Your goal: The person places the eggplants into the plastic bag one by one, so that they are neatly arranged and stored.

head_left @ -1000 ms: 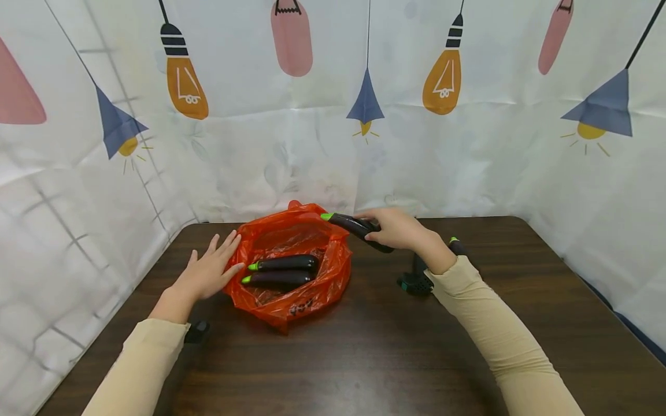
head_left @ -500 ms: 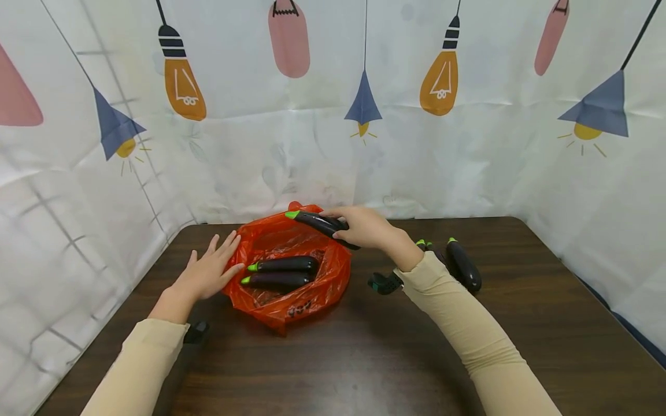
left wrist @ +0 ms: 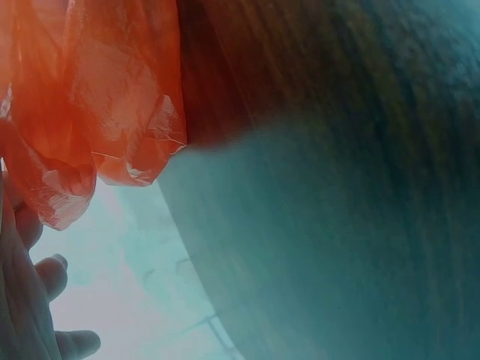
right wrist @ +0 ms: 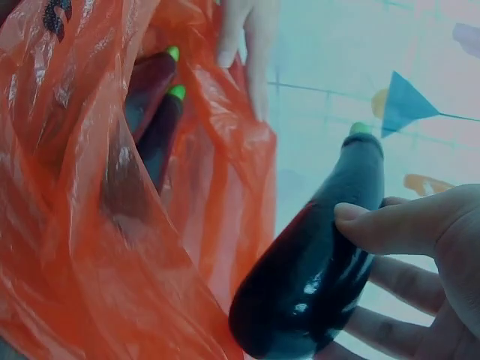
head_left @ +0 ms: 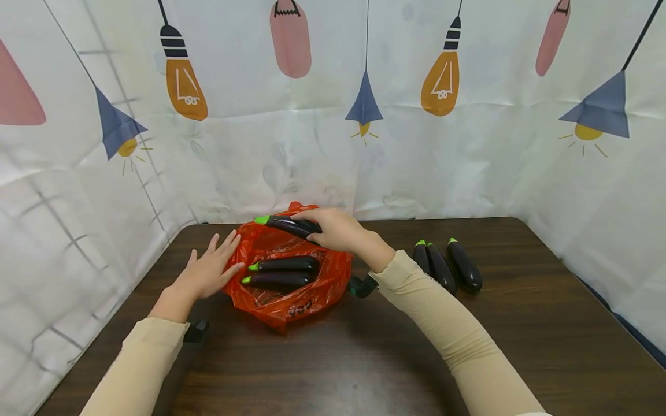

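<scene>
My right hand [head_left: 338,231] grips a dark, glossy eggplant [head_left: 285,226] with a bright green stem end, above the far part of a red plastic bag [head_left: 270,312]. In the right wrist view the thumb lies along one side of this eggplant [right wrist: 307,270], with the fingers around the other. The bag's mouth gapes upward, showing two more eggplants [head_left: 288,264] side by side inside, green ends to the left. Fingers spread and straight, my left hand [head_left: 205,278] touches the bag's left edge. The left wrist view catches only its fingers beside the red plastic [left wrist: 127,97].
Three eggplants [head_left: 465,266] lie close together on the brown wooden table [head_left: 333,370], to the right of the bag and partly behind my right forearm. A white curtain [head_left: 322,156] printed with lamps and bulbs hangs behind and beside the table.
My right hand has carried the eggplant leftward, from beyond the bag's right edge to over its mouth. The eggplants on the right have come out from behind my arm. My left hand stays put.
</scene>
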### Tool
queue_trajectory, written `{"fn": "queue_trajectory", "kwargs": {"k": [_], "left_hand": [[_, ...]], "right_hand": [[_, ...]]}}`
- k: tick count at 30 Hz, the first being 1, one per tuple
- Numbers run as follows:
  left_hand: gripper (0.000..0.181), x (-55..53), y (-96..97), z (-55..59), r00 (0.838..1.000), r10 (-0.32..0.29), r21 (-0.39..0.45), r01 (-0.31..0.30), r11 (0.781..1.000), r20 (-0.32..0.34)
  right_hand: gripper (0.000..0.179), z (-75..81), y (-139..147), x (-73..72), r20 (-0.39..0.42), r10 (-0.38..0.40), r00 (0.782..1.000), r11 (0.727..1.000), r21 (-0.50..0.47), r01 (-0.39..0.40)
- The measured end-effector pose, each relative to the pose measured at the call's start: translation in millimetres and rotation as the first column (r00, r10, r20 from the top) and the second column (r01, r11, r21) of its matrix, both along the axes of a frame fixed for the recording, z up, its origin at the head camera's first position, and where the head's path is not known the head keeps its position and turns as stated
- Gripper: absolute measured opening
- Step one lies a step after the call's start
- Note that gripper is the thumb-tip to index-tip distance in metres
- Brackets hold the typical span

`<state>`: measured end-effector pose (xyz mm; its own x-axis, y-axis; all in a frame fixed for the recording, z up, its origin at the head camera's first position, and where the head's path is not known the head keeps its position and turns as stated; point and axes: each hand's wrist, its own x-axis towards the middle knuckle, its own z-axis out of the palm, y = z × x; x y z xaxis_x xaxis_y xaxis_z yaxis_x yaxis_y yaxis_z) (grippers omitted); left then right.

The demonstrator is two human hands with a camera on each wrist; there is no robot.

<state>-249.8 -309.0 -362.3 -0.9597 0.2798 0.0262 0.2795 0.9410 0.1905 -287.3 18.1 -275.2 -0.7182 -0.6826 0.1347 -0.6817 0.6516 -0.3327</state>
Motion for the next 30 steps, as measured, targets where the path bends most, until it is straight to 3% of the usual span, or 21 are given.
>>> {"fn": "queue_trajectory", "kwargs": {"k": [7, 14, 19, 30], "left_hand": [[0.079, 0.4, -1.1, 0.5, 1.0, -0.003, -0.009, 0.003, 1.0, -0.008], [0.08, 0.4, -2.2, 1.0, 1.0, 0.0, -0.005, 0.0, 1.0, -0.011], [0.08, 0.4, -2.6, 1.0, 1.0, 0.0, -0.004, 0.0, 1.0, -0.01], [0.081, 1.7, -1.9, -0.4, 1.0, -0.001, 0.004, 0.001, 1.0, -0.006]], "right_hand": [[0.053, -10.6, -13, -6.3, -0.039, 0.015, 0.999, 1.0, 0.006, -0.015], [0.053, -16.0, -24, -9.9, 0.024, 0.013, 1.0, 1.0, 0.008, -0.013], [0.053, -19.0, -32, -11.8, 0.048, -0.017, 0.999, 0.999, 0.051, 0.014], [0.051, -31.0, -47, -17.1, -0.003, -0.049, 0.999, 0.985, 0.166, 0.049]]}}
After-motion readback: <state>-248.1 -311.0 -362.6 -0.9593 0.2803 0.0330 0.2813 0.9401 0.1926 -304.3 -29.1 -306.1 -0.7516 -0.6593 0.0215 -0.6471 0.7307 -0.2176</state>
